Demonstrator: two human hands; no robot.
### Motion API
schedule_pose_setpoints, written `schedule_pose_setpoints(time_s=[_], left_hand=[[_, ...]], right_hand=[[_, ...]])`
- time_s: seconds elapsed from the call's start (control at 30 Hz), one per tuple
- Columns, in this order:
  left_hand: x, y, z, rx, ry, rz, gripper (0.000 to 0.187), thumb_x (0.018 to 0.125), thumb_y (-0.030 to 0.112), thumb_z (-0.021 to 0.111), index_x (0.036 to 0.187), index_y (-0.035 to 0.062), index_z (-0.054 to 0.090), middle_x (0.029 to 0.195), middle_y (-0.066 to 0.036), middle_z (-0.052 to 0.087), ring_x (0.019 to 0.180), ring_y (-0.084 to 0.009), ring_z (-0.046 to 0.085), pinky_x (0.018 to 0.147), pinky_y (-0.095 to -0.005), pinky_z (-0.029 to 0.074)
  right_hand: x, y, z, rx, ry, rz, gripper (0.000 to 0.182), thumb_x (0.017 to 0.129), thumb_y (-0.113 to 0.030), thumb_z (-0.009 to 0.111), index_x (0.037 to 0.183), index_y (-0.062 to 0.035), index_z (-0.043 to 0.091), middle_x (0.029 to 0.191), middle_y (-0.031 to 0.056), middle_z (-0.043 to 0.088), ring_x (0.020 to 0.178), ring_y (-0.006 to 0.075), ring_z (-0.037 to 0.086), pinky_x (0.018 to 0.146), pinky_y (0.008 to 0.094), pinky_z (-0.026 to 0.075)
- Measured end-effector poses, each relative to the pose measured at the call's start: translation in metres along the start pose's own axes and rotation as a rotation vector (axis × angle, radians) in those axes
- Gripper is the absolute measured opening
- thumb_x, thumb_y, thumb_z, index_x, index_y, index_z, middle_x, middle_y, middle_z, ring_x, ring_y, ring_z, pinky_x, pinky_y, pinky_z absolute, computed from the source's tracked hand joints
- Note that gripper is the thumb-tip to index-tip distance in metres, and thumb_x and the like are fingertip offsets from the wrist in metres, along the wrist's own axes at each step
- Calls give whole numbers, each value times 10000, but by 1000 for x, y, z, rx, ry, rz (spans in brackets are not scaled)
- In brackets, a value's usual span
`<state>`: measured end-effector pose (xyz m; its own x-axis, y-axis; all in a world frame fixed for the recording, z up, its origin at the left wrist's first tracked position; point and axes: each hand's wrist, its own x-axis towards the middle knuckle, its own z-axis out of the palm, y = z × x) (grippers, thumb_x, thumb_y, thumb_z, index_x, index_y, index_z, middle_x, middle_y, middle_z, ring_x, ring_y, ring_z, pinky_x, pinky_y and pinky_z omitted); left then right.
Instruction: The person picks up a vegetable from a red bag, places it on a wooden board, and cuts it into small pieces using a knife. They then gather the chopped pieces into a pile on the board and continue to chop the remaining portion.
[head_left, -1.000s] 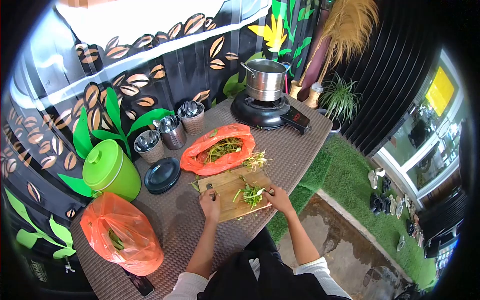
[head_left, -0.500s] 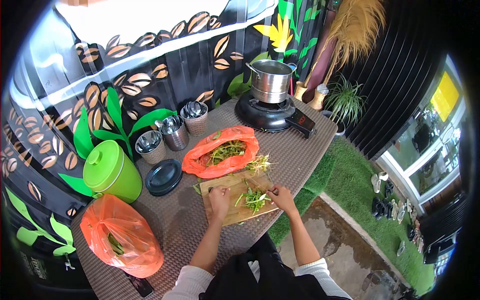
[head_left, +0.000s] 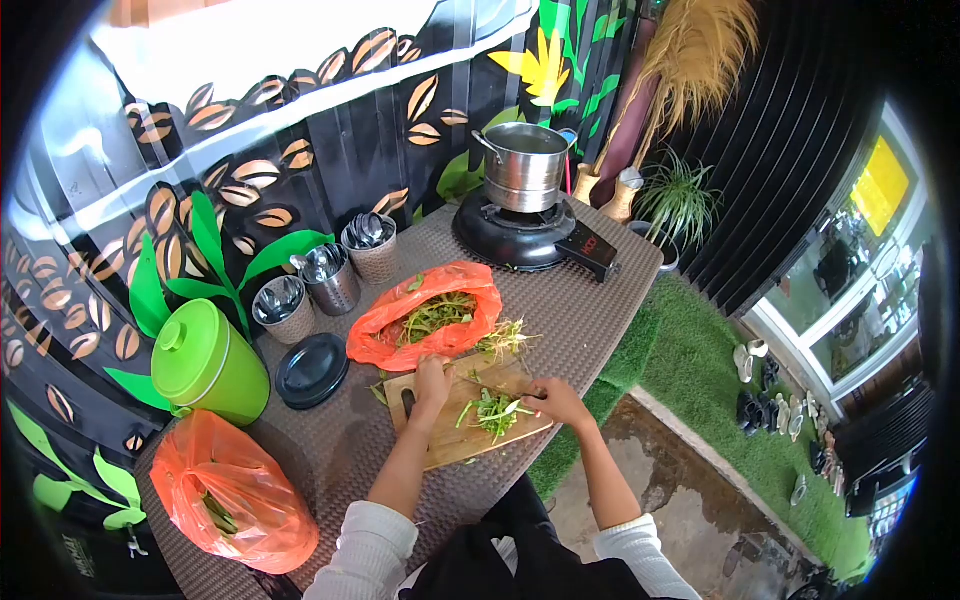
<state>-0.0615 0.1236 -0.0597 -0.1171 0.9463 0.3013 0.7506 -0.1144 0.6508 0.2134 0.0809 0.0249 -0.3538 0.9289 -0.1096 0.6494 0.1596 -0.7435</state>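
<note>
A wooden cutting board (head_left: 455, 437) lies near the table's front edge, with a small pile of cut green stems and leaves (head_left: 492, 413) on it. Above the board's left part is my left hand (head_left: 433, 382), fingers closed, close to the open orange bag; what it holds is too small to name. My right hand (head_left: 556, 401) is closed at the right side of the pile, its fingertips by the greens; its hold is unclear. The open orange bag (head_left: 372, 343) holds leafy greens (head_left: 440, 318). Pale roots and stems (head_left: 508, 338) lie beside it.
Left on the table (head_left: 350, 500) are a tied orange bag (head_left: 235, 495), a green lidded bucket (head_left: 210, 365), black plates (head_left: 312, 370) and cutlery cups (head_left: 332, 282). At the back right, a steel pot (head_left: 524, 170) stands on a black stove (head_left: 515, 238).
My left hand has moved up toward the open orange bag. My right hand stays beside the pile. The whole view has shifted slightly.
</note>
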Motion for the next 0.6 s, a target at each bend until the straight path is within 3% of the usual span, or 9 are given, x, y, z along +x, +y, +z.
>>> schedule_pose_setpoints(time_s=[0.1, 0.2, 0.27, 0.4, 0.47, 0.5, 0.57, 0.6], left_hand=[[9, -6, 4, -51, -3, 10, 171, 735, 66, 680, 889, -8, 691, 915, -185, 647, 941, -322, 580, 856, -389, 463], [18, -10, 16, -201, -19, 6, 139, 731, 48, 684, 863, 3, 697, 836, -182, 662, 801, -305, 632, 749, -384, 501], [23, 12, 12, -246, -93, -91, 179, 738, 3, 674, 915, -26, 680, 804, -149, 695, 689, -238, 678, 624, -309, 520], [40, 31, 29, -373, -117, -202, 198, 762, -19, 633, 953, -6, 681, 870, -148, 698, 764, -233, 684, 661, -307, 523], [45, 43, 33, -482, 12, 47, 249, 757, 15, 640, 1004, 19, 678, 901, -158, 693, 778, -229, 682, 680, -312, 526], [47, 47, 28, -482, 11, 48, 249, 757, 15, 640, 1004, 19, 678, 901, -158, 693, 778, -229, 682, 680, -312, 526], [48, 53, 17, -262, -61, 296, 312, 724, 40, 653, 1035, 43, 676, 931, -172, 683, 786, -242, 673, 719, -325, 521], [48, 48, 19, -263, -61, 297, 312, 724, 40, 653, 1035, 43, 676, 931, -172, 683, 786, -242, 673, 719, -325, 521]], right_hand=[[17, 8, -2, -24, -12, 2, 253, 807, -264, 668, 849, -14, 656, 662, 99, 663, 554, 160, 642, 549, 295, 479], [24, 13, -9, -52, 52, 90, 284, 789, -288, 668, 869, -16, 659, 664, 100, 669, 602, 188, 661, 587, 314, 494], [24, 17, -12, -91, 96, 150, 321, 772, -319, 668, 895, -22, 662, 669, 103, 673, 644, 216, 677, 622, 339, 505], [13, 16, -21, 102, 203, 154, 289, 778, -290, 667, 865, -15, 647, 632, 98, 665, 607, 184, 664, 608, 318, 498], [5, 8, -25, 121, 197, 142, 275, 779, -279, 668, 852, -15, 642, 628, 99, 664, 598, 173, 660, 602, 309, 494], [3, 8, -26, 110, 197, 154, 266, 782, -276, 664, 838, -17, 637, 628, 98, 664, 590, 170, 656, 599, 303, 491], [0, 7, -27, 98, 200, 165, 259, 784, -273, 660, 823, -19, 633, 628, 97, 664, 582, 168, 653, 596, 297, 488], [-1, 7, -26, 116, 192, 142, 245, 793, -258, 665, 807, -15, 629, 610, 83, 656, 578, 144, 647, 574, 284, 479]])
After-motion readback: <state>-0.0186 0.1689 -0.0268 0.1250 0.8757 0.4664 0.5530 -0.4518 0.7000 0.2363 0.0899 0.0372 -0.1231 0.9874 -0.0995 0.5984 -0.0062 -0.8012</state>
